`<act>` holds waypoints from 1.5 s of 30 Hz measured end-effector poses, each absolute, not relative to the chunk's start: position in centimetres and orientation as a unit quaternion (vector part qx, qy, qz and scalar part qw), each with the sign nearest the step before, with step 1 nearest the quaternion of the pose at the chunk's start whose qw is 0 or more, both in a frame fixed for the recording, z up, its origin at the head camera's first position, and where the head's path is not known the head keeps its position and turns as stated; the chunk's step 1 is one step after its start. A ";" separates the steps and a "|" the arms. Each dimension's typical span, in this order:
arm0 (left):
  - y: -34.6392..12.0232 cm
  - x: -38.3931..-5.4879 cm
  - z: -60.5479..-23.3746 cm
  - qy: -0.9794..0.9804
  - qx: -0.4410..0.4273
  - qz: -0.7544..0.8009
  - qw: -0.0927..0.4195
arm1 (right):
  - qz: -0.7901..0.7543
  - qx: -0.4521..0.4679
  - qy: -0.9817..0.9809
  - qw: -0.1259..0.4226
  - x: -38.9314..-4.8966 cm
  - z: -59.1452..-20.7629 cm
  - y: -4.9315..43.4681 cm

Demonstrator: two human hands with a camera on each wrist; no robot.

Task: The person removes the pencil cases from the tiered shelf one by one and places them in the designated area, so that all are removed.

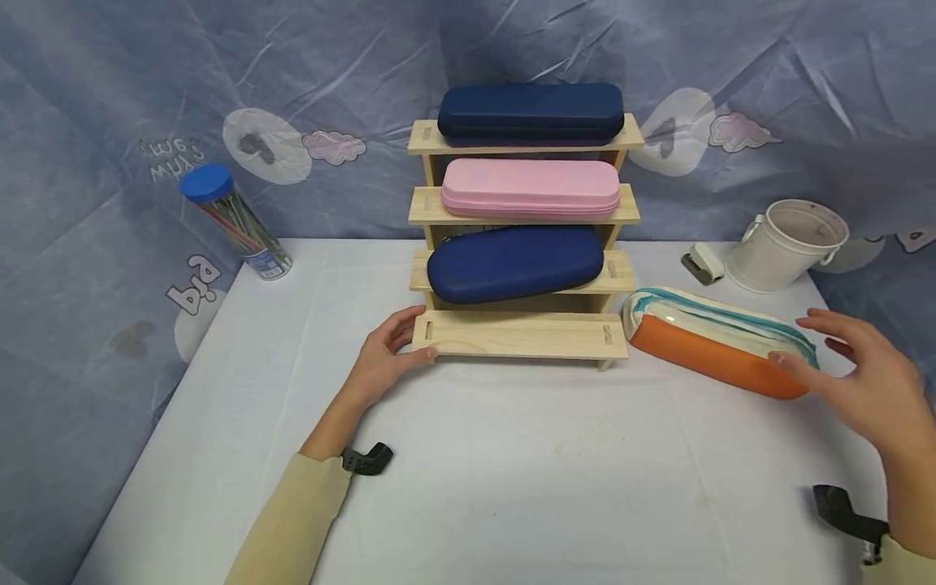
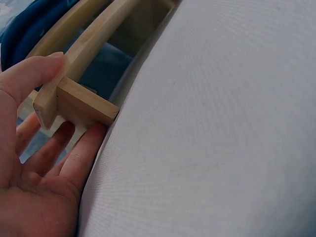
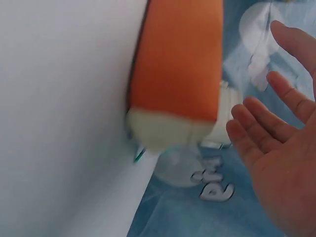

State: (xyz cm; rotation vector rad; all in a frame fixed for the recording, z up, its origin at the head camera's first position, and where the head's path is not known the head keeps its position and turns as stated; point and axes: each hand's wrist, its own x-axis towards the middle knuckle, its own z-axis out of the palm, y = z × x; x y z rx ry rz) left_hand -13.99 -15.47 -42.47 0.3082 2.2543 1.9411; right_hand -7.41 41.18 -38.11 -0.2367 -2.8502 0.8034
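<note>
A stepped wooden rack (image 1: 519, 335) stands at the middle of the table, and my left hand (image 1: 391, 353) grips the left end of its lowest shelf. In the left wrist view the thumb (image 2: 49, 64) lies on the shelf board, fingers beside the end support. To the right lies an orange and cream pencil case (image 1: 720, 341) with teal zip trim. My right hand (image 1: 870, 378) hovers at its right end, fingers spread and holding nothing; the right wrist view shows a gap between the fingers and the case.
On the upper shelves rest a blue case (image 1: 515, 262), a pink case (image 1: 530, 188) and a navy case (image 1: 531, 114). A white bucket (image 1: 775, 260) and a small white and dark object (image 1: 704, 264) stand back right; a blue-lidded jar of sticks (image 1: 237, 223) leans back left.
</note>
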 end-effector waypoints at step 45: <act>-15.7 -14.0 -42.8 0.749 0.113 0.648 0.080 | 0.423 0.173 -0.882 0.117 -14.2 -34.5 23.3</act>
